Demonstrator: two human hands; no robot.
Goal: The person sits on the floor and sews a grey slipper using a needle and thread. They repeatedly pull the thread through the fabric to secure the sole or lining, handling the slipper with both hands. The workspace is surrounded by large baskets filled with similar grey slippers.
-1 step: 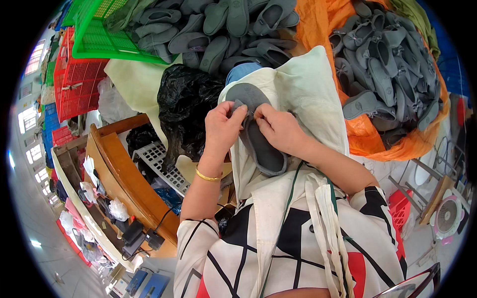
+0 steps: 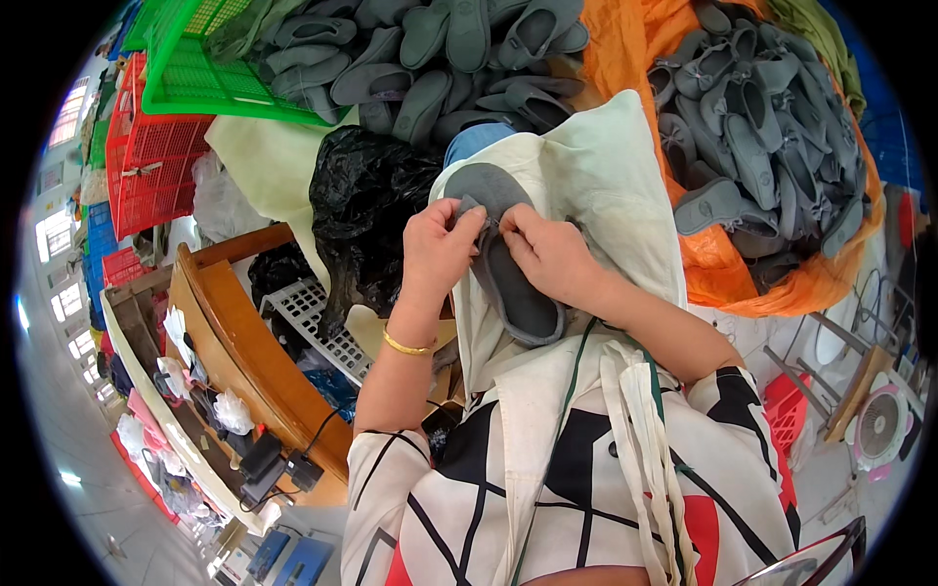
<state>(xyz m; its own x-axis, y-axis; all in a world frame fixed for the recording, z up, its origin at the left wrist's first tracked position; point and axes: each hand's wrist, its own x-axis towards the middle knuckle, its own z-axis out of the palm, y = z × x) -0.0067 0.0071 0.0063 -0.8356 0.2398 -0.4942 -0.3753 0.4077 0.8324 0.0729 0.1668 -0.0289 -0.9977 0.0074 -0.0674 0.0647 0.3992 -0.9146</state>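
Showing against cream cloth (image 2: 611,161), a grey slipper (image 2: 523,295) is pinched by the grip of the left hand (image 2: 437,246) and right hand (image 2: 557,254).

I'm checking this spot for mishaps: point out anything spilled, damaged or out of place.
Nothing clearly looks spilled or damaged. The heap of slippers ahead is jumbled, which looks untidy rather than wrong. The slipper in the left hand and right hand looks whole, though partly covered.

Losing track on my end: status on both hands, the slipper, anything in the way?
Left hand, right hand: both gripping slipper near mid-length. Slipper over white cloth, opening uppermost. Black bag close at left, not covering slipper.
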